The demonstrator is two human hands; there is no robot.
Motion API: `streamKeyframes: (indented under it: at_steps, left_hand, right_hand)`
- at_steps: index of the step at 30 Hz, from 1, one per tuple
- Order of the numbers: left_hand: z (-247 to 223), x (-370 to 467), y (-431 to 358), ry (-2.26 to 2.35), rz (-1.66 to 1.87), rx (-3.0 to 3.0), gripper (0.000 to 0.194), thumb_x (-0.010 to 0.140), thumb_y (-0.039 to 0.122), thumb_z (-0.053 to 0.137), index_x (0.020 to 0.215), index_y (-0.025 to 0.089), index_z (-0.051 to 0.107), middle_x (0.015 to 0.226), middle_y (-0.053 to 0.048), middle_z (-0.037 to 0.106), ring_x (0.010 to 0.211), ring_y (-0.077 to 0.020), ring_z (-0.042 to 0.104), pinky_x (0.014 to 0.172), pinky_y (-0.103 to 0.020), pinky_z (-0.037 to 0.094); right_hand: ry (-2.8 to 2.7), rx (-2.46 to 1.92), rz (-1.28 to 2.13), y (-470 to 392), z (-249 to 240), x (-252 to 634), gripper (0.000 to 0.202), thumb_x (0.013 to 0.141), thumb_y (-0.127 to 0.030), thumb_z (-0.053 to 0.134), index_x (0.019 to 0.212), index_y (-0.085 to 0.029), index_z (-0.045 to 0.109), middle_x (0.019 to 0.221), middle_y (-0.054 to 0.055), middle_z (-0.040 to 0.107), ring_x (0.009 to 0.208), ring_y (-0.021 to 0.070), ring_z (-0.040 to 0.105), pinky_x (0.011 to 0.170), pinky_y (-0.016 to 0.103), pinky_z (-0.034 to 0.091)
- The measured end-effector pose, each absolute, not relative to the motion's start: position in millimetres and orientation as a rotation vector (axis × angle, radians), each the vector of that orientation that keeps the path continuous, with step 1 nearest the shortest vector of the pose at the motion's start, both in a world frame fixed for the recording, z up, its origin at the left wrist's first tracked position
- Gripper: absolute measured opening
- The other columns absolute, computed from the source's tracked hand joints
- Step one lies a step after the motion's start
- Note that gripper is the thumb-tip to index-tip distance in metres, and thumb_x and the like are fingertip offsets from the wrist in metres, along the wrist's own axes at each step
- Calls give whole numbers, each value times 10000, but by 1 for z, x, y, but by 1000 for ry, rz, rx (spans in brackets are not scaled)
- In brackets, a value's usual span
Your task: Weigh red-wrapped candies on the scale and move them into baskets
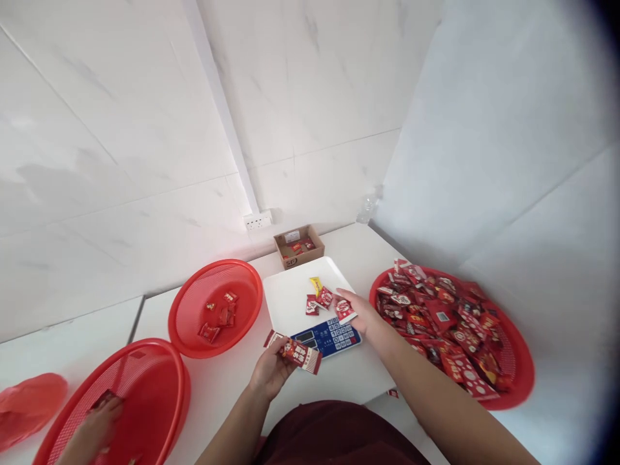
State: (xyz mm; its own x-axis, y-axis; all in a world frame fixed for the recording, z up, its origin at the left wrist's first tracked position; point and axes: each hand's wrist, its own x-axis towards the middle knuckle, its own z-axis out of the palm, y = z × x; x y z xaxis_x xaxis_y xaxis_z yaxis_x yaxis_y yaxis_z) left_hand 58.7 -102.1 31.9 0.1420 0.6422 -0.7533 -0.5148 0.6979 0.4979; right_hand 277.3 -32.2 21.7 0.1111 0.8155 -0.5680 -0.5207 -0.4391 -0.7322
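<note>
My left hand (271, 369) is closed around red and brown snack packets (299, 355), held just in front of the digital scale. Pinched in my right hand (361, 311) is a red and white snack packet (344, 310), over the right part of the scale. The scale (285, 290) has a white plate and a blue keypad panel (334, 338) with a small display. On its plate lie a few small packets: a yellow one (316, 285) and red ones (312, 305) beside it.
A red basket (526, 381) heaped with snack packets stands at right. At left are a red basket (174, 316) with several packets and another (181, 400), where another person's hand (94, 426) reaches in. Behind the scale sits a cardboard box (303, 258); a red plastic bag (31, 407) lies far left.
</note>
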Motion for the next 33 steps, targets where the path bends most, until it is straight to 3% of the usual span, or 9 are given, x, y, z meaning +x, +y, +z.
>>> streamKeyframes:
  at_steps: [4, 7, 10, 14, 18, 23, 27, 33]
  left_hand:
    - [30, 54, -104, 1159, 855, 164, 80, 825, 101, 508, 792, 126, 577, 758, -76, 694, 660, -143, 665, 647, -258, 549]
    - [23, 47, -106, 1214, 852, 164, 71, 809, 88, 526, 846, 126, 574, 757, -82, 693, 662, -161, 671, 632, -275, 554]
    - [16, 43, -109, 1274, 827, 157, 92, 803, 93, 549, 890, 116, 569, 773, -99, 694, 669, -169, 674, 615, -276, 555]
    - [15, 49, -110, 1285, 781, 177, 83, 812, 95, 540, 890, 115, 565, 765, -100, 689, 645, -164, 668, 604, -280, 555]
    - [19, 64, -107, 1257, 753, 211, 75, 825, 102, 525, 887, 121, 563, 768, -94, 683, 661, -166, 667, 623, -290, 554]
    - [24, 76, -106, 1190, 724, 276, 61, 830, 121, 527, 873, 124, 571, 783, -96, 679, 692, -172, 667, 639, -290, 548]
    - [26, 75, -107, 1219, 722, 277, 51, 819, 119, 547, 864, 129, 569, 772, -92, 679, 671, -169, 663, 622, -278, 541]
    - [23, 69, -111, 1283, 726, 257, 78, 821, 126, 550, 897, 131, 566, 796, -99, 683, 679, -172, 668, 617, -280, 542]
  right_hand:
    - [-710, -1441, 1524, -64, 46, 288, 159, 672, -234, 689, 817, -188, 644, 719, -4, 658, 677, 144, 609, 698, 290, 508]
    - [-1329, -1745, 1035, -105, 59, 327, 313, 695, -283, 635, 1001, -218, 645, 991, 39, 671, 948, 203, 602, 894, 351, 448]
    - [-1430, -2149, 661, -153, 57, 385, 430, 762, -378, 534, 1154, -208, 587, 1195, 96, 598, 1108, 246, 543, 960, 387, 404]
    - [-1342, -2582, 453, -203, 27, 439, 604, 767, -536, 480, 1257, -185, 518, 1234, 136, 557, 1141, 305, 511, 933, 428, 417]
    - [-1337, -2725, 328, -225, -13, 437, 714, 736, -617, 479, 1328, -218, 451, 1333, 132, 469, 1186, 342, 452, 914, 457, 418]
    - [-1350, -2656, 176, -217, -40, 424, 644, 820, -597, 358, 1356, -246, 422, 1304, 113, 483, 1170, 315, 428, 912, 448, 412]
    - [-1361, -2597, 163, -199, -40, 433, 592, 822, -601, 371, 1315, -290, 472, 1271, 105, 479, 1164, 309, 428, 857, 425, 438]
    - [-1293, -2485, 172, -180, -32, 442, 382, 864, -409, 379, 1137, -272, 608, 1195, 88, 506, 1014, 225, 538, 730, 333, 462]
